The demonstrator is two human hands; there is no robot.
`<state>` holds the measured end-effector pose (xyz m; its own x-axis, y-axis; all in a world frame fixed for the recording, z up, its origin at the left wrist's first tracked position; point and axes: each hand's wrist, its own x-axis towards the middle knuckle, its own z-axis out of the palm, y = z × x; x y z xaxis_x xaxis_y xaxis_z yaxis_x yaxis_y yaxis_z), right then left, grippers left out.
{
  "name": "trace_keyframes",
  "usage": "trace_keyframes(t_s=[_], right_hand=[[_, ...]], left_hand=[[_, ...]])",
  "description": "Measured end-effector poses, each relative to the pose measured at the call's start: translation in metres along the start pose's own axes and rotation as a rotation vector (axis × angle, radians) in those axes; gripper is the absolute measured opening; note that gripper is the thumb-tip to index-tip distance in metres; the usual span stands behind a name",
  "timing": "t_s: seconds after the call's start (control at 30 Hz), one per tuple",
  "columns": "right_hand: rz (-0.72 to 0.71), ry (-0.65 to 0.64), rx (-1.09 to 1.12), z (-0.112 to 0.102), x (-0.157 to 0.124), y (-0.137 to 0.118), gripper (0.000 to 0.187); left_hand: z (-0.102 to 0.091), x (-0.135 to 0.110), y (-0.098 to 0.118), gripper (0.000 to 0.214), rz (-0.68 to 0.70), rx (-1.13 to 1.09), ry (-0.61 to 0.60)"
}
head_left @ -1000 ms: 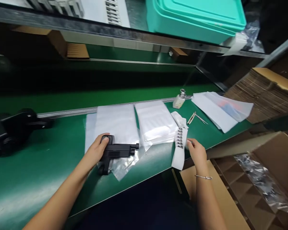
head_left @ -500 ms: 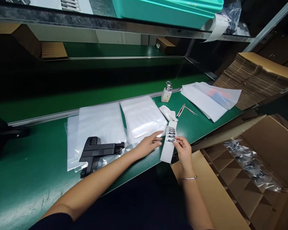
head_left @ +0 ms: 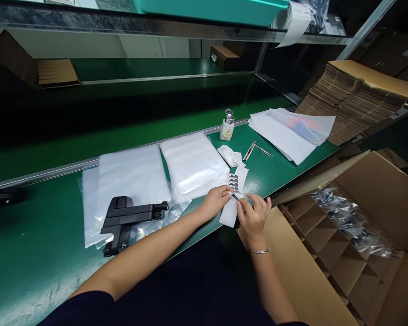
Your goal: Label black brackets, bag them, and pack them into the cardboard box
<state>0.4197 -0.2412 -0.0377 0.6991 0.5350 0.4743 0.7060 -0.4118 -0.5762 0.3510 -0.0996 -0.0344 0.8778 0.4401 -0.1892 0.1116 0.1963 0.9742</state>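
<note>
Between my left hand (head_left: 217, 200) and my right hand (head_left: 254, 214) is a small black-and-white label (head_left: 235, 196), curled up from its backing. Left thumb and finger pinch one end of it; right fingertips pinch the other. Just under the hands lies the white backing strip (head_left: 228, 216), with several more printed labels on its upper part. To the left, a black plastic bracket-like part (head_left: 131, 219) rests on clear plastic bags. A stack of white translucent bags (head_left: 195, 165) sits just behind my left hand.
Beyond the strip lie crumpled white tissue (head_left: 229, 155), tweezers (head_left: 264, 150) and a pump bottle (head_left: 227, 127). White sheets (head_left: 285, 136) cover the back right. A divided carton (head_left: 329, 240) stands beside the bench at right. A shelf edge (head_left: 156, 29) with a teal bin crosses above.
A label has come up off the strip and is now between both hands. My left hand has closed from spread fingers to a pinch. The view has shifted slightly.
</note>
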Motion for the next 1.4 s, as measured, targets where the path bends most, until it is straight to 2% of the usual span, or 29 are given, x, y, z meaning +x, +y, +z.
trace_keyframes(t_s=[0.1,0.17,0.2,0.27,0.33,0.4,0.47,0.5,0.57,0.63,0.7,0.77,0.9,1.4], right_hand=[[-0.031,0.097,0.032,-0.01,-0.003,-0.011,0.012],[0.044,0.155,0.149,-0.017,-0.002,-0.015,0.017],[0.11,0.155,0.232,-0.019,0.0,-0.016,0.019],[0.264,0.092,0.44,-0.02,0.006,-0.015,0.022],[0.387,0.002,0.673,-0.011,0.012,-0.016,0.022],[0.438,-0.101,0.855,0.006,0.017,-0.024,0.022],[0.41,-0.253,0.922,0.027,0.019,-0.046,0.023],[0.365,-0.345,0.91,0.038,0.018,-0.062,0.024],[0.226,-0.538,0.838,0.06,0.013,-0.1,0.023],[0.086,-0.678,0.754,0.08,0.004,-0.137,0.022],[0.007,-0.75,0.687,0.098,-0.004,-0.164,0.021],[-0.01,-0.785,0.636,0.112,-0.011,-0.178,0.021],[-0.006,-0.816,0.56,0.122,-0.015,-0.18,0.023],[-0.021,-0.847,0.49,0.117,-0.013,-0.183,0.023]], left_hand=[[0.001,-0.013,0.006,0.055,0.005,0.055,-0.057],[-0.014,-0.035,0.017,0.08,0.008,0.244,-0.077],[-0.03,-0.05,0.024,0.083,0.018,0.37,-0.076],[-0.075,-0.082,0.037,0.067,0.068,0.596,-0.028],[-0.133,-0.117,0.044,0.045,0.151,0.768,0.146],[-0.188,-0.15,0.04,0.043,0.107,0.893,0.31],[-0.223,-0.177,0.027,0.044,0.021,0.905,0.34],[-0.232,-0.186,0.019,0.046,0.01,0.889,0.351],[-0.231,-0.196,0.002,0.047,0.038,0.852,0.398],[-0.214,-0.198,-0.011,0.045,0.075,0.837,0.486],[-0.194,-0.196,-0.018,0.041,0.083,0.822,0.573],[-0.178,-0.195,-0.019,0.039,0.084,0.797,0.636],[-0.168,-0.195,-0.017,0.038,0.097,0.75,0.674],[-0.169,-0.196,-0.015,0.038,0.106,0.74,0.666]])
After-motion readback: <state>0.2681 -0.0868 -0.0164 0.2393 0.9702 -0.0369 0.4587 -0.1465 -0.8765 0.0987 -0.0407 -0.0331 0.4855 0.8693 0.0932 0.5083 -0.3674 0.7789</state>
